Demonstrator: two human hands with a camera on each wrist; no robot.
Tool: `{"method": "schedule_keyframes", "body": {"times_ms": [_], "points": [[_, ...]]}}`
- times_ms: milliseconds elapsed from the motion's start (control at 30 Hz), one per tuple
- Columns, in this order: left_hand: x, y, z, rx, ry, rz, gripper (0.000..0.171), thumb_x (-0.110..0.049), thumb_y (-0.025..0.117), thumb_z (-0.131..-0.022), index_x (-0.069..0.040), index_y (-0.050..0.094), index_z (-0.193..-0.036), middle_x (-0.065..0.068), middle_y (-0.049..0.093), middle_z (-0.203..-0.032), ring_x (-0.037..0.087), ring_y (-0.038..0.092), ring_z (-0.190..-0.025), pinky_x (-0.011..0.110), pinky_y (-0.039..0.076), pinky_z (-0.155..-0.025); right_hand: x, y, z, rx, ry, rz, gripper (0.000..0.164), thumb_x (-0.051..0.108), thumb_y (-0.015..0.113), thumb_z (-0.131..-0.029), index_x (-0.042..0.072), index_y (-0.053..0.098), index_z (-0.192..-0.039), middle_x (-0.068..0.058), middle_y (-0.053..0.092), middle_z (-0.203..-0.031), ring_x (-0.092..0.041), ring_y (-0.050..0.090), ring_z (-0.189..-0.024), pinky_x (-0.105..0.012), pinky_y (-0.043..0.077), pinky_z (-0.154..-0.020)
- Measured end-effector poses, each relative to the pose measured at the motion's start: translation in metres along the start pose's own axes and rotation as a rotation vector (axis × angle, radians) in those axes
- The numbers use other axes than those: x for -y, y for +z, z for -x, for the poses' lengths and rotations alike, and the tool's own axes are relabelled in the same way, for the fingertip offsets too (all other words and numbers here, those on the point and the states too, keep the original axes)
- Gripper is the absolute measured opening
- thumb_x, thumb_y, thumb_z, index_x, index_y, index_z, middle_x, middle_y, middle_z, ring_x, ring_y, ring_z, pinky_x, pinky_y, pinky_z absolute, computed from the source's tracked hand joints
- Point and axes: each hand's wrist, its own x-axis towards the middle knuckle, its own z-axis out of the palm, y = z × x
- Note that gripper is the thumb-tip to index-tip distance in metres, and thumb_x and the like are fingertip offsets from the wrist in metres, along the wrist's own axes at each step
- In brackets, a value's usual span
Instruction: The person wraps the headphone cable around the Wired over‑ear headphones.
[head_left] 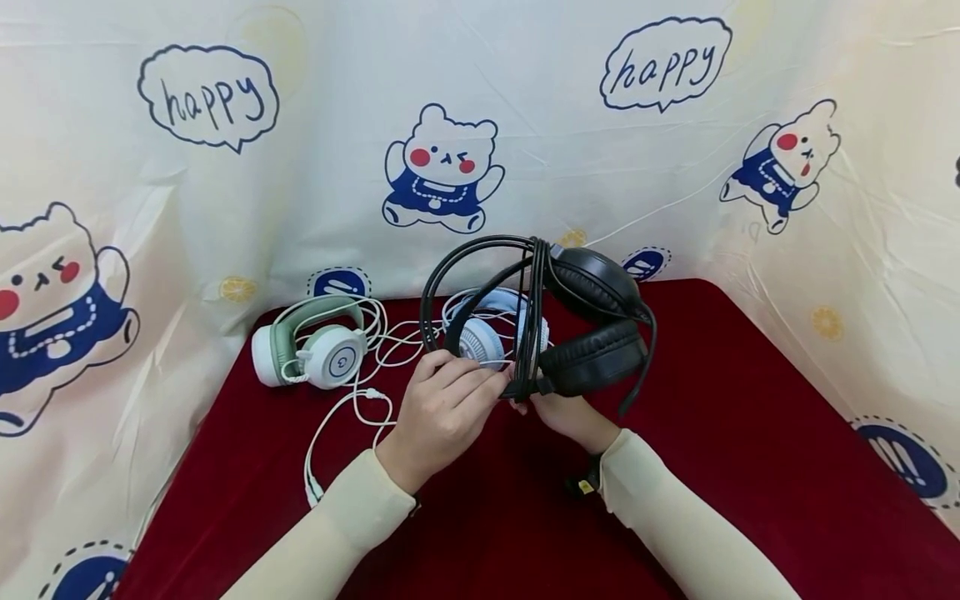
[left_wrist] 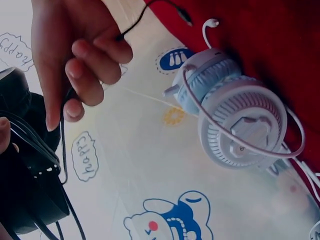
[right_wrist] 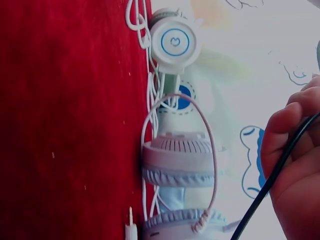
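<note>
Black over-ear headphones (head_left: 600, 358) with a thin microphone arm are held up above the table. Several loops of their black cable (head_left: 534, 317) wrap around the headband and cups. My left hand (head_left: 446, 408) grips the headband's lower side near the loops. Behind the bundle, my right hand (head_left: 573, 421) is partly hidden in the head view. In the left wrist view the right hand (left_wrist: 85, 55) curls its fingers round the black cable, whose plug end (left_wrist: 184, 16) hangs free. The right wrist view also shows this cable (right_wrist: 272, 175) across the right hand's fingers.
White-and-green headphones (head_left: 341, 357) lie at the table's back left, with white cables (head_left: 378, 350) spread beside them. Pale blue headphones (head_left: 480, 343) sit behind the black pair. A dark red cloth (head_left: 735, 433) covers the table; a printed curtain (head_left: 555, 108) surrounds its back and sides.
</note>
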Motion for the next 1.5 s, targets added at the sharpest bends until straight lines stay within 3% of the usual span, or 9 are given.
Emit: {"method": "schedule_keyframes", "body": {"times_ms": [167,300,467,733,867,1100,1500], "points": [[0.005,0.001,0.001,0.003,-0.018,-0.015,0.016,-0.015,0.062,-0.095,-0.007,0.075,-0.1,0.004,0.074,-0.092,0.02,0.066,-0.083,0.038,0.047,-0.075,0.001,0.009,-0.009,-0.028,0.009,0.067,0.037,0.008,0.033,-0.107,0.001,0.058,-0.08,-0.011,0.056,-0.068,-0.025,0.054,-0.06,-0.031,0.048,-0.062],[0.006,0.002,0.002,0.026,-0.026,-0.035,0.017,-0.015,0.059,-0.097,-0.007,0.074,-0.1,0.003,0.074,-0.092,0.02,0.065,-0.083,0.037,0.047,-0.076,0.006,0.014,-0.007,-0.045,0.034,0.064,0.035,0.006,0.033,-0.106,-0.002,0.059,-0.083,-0.013,0.055,-0.068,-0.025,0.052,-0.059,-0.031,0.047,-0.061],[0.008,0.001,-0.001,0.035,-0.043,-0.074,0.015,-0.016,0.063,-0.094,-0.007,0.073,-0.1,0.004,0.073,-0.092,0.02,0.065,-0.084,0.037,0.045,-0.075,0.012,0.021,-0.005,-0.015,0.051,0.101,0.028,0.004,0.036,-0.105,-0.002,0.062,-0.097,-0.011,0.057,-0.07,-0.024,0.053,-0.058,-0.031,0.048,-0.058],[0.01,-0.001,-0.004,0.096,-0.073,-0.124,0.019,-0.017,0.073,-0.087,-0.007,0.073,-0.103,0.004,0.074,-0.095,0.02,0.065,-0.086,0.036,0.046,-0.076,0.021,0.028,-0.002,0.012,0.056,0.138,0.023,0.012,0.039,-0.106,0.005,0.061,-0.101,-0.003,0.057,-0.07,-0.022,0.054,-0.058,-0.035,0.049,-0.056],[0.013,-0.001,-0.002,0.121,-0.061,-0.138,0.019,-0.018,0.071,-0.089,-0.006,0.072,-0.104,0.005,0.073,-0.096,0.021,0.064,-0.087,0.037,0.045,-0.077,0.025,0.031,-0.002,0.034,0.082,0.14,0.021,0.011,0.04,-0.105,0.004,0.06,-0.103,-0.005,0.056,-0.07,-0.023,0.054,-0.058,-0.038,0.05,-0.055],[0.017,0.001,0.004,0.163,-0.065,-0.165,0.016,-0.013,0.063,-0.094,-0.006,0.072,-0.105,0.006,0.073,-0.095,0.021,0.064,-0.087,0.038,0.044,-0.078,0.046,0.033,-0.002,0.045,0.119,0.158,0.018,0.005,0.043,-0.103,0.003,0.06,-0.097,-0.011,0.056,-0.069,-0.027,0.054,-0.059,-0.03,0.05,-0.057],[0.018,0.007,0.01,0.232,0.037,-0.286,0.023,-0.01,0.051,-0.1,-0.004,0.073,-0.106,0.008,0.072,-0.098,0.023,0.065,-0.089,0.035,0.046,-0.079,0.049,0.031,0.001,0.118,0.161,0.218,0.025,0.022,0.043,-0.105,0.01,0.06,-0.091,0.0,0.06,-0.071,-0.018,0.058,-0.062,-0.035,0.053,-0.06]]}}
